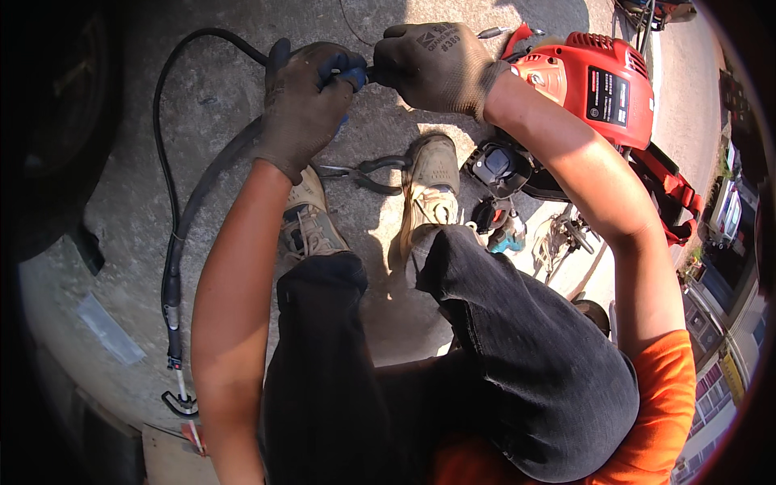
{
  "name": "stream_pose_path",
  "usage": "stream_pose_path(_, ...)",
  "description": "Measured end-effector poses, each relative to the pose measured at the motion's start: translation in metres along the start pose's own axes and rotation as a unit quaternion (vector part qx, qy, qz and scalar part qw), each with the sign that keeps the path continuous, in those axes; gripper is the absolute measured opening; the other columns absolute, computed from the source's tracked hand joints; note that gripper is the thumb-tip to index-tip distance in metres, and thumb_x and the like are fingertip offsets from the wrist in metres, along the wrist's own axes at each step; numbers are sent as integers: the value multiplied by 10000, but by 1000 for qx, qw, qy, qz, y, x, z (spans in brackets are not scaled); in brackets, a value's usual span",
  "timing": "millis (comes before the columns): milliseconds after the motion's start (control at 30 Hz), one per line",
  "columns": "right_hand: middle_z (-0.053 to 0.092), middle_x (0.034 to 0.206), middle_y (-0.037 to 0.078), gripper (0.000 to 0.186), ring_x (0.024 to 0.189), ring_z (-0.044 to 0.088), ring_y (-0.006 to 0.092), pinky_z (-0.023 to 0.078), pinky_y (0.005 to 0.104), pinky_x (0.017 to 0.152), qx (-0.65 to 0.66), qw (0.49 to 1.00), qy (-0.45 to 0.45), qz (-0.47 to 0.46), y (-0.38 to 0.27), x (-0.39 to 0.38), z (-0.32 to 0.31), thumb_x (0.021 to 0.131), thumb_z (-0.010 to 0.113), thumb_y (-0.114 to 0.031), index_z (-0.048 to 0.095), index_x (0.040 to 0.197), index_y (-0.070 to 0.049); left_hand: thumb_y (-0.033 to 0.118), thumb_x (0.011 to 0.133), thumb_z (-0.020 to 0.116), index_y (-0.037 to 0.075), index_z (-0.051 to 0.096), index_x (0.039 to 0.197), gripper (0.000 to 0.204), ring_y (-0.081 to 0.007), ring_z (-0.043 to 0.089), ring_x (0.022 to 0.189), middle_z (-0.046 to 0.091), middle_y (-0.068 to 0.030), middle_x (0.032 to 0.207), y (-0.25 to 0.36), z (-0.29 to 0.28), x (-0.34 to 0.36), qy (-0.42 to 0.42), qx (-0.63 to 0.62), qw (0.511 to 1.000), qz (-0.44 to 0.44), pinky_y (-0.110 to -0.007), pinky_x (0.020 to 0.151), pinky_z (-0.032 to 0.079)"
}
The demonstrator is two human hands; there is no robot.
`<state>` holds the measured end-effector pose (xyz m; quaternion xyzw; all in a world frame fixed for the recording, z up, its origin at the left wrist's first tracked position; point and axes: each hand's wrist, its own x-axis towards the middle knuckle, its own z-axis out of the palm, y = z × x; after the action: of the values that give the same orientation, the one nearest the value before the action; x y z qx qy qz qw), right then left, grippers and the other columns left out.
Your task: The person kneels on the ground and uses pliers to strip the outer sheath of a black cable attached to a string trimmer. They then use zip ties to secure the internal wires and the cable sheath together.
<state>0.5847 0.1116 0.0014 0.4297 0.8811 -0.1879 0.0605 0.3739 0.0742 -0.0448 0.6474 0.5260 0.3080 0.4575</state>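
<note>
My gloved left hand (307, 105) is closed around a black cable (206, 34), which loops out to the left from it. Close beside it, my gloved right hand (432, 69) grips a short dark piece of the same line between the two hands; its exact end is hidden by the fingers. A thicker black hose (198, 194) runs from under my left wrist down along my left forearm. On the concrete between my shoes lies a pair of pliers (376, 174) with dark handles, its jaws partly behind my left wrist.
A red motor unit (598, 89) with a red strap (675, 190) stands at the right, beside my right forearm. A teal-and-black power tool (508, 233) and a dark boxy part (497, 166) lie near my right shoe (435, 174). A clear plastic strip (111, 330) lies at left.
</note>
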Motion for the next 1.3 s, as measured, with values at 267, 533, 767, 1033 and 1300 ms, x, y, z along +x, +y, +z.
stream_pose_path(267,697,981,83,141,945,710,319,569,447,797,10,999,-9,32,9,-4,-10,887,655,-251,714,976,-160,245,863,631,68,714,1020,250,-347,684,948,711,-144,997,-2,7,1,29,39,998,28,-463,923,502)
stream_pose_path(533,700,1001,81,168,964,716,299,577,434,808,12,999,-36,1,-11,-19,-17,931,633,-269,712,1024,-153,156,918,650,58,722,1055,184,-185,657,897,705,-85,962,-9,4,-1,-7,10,1000,14,-358,826,521)
stream_pose_path(767,668,960,99,144,907,690,333,560,431,757,1,999,33,-17,21,-3,-6,926,673,-253,679,968,-116,235,900,629,125,733,1057,218,-320,680,974,715,-110,1043,-5,1,4,30,91,994,44,-472,1053,397)
stream_pose_path(1033,672,965,110,219,883,709,343,582,456,723,1,997,57,-51,0,-13,4,932,659,-267,670,1109,-140,280,886,705,129,659,1289,433,-291,704,1043,711,-145,1095,11,-10,7,-84,209,973,58,-417,923,541)
stream_pose_path(1300,678,955,88,172,898,699,316,564,418,774,28,998,-24,-41,14,-1,-3,921,691,-246,693,1064,-153,253,883,694,74,725,1158,329,-228,709,929,725,-126,1004,0,-7,12,-92,185,976,63,-393,838,538)
